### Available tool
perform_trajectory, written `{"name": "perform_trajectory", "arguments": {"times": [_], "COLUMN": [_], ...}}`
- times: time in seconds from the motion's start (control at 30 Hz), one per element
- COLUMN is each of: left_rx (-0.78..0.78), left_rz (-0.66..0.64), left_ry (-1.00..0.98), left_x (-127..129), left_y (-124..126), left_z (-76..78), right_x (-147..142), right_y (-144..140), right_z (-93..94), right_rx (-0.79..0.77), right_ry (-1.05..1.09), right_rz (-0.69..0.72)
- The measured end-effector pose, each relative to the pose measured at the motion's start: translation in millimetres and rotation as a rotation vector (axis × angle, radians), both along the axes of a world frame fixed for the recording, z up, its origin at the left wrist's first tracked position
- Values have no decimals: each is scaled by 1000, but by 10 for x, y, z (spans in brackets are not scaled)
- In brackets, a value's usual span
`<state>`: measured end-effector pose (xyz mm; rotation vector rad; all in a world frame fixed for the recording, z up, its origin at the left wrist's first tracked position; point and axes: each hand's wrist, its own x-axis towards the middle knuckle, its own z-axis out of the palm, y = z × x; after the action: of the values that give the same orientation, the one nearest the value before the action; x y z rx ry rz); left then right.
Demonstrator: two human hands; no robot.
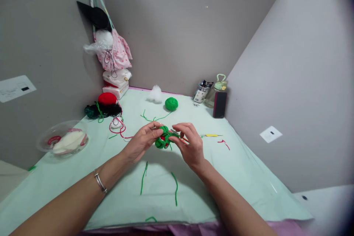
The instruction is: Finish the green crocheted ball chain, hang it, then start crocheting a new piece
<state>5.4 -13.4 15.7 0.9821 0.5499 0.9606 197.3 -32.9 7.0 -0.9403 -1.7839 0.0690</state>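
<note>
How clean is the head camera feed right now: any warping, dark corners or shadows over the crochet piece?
Head view: wide-angle warping bends the walls and table edges; the right-hand corners go dark and blurred; even, soft light with no glare; the left hand and right hand cast a faint shadow beneath the green crochet piece, which is small and slightly soft.

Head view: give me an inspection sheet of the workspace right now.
Surface: pale green table cover, green yarn scraps lying on it.
Job's things: green crochet piece held between both hands; green yarn ball behind.
Clutter: clear bowl, red yarn ball, stuffing tuft, yellow-handled hook, pen jar, phone.
Grippers: left hand and right hand pinch the piece.
Cables: nothing seen.
Surroundings: grey partition walls, hanging bags.
</note>
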Motion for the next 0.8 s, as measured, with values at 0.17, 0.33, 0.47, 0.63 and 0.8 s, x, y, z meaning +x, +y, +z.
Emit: {"name": "perform_trajectory", "arguments": {"times": [0.17, 0.33, 0.47, 0.63, 0.8], "left_rx": [25, 3, -13, -3, -12], "left_rz": [-23, -109, -136, -133, -172], "left_ry": [33, 119, 144, 156, 155], "left_x": [-1, -1, 15, 33, 54], "left_y": [-4, -3, 10, 14, -6], "left_z": [-7, -44, -112, -146, -155], "right_x": [-20, 52, 110, 85, 14], "right_y": [29, 99, 124, 100, 54], "right_z": [36, 79, 107, 111, 99], "right_rx": [-268, -678, -743, -762, -812], "right_ry": [146, 395, 485, 500, 489], "right_rz": [110, 338, 345, 396, 414]}}
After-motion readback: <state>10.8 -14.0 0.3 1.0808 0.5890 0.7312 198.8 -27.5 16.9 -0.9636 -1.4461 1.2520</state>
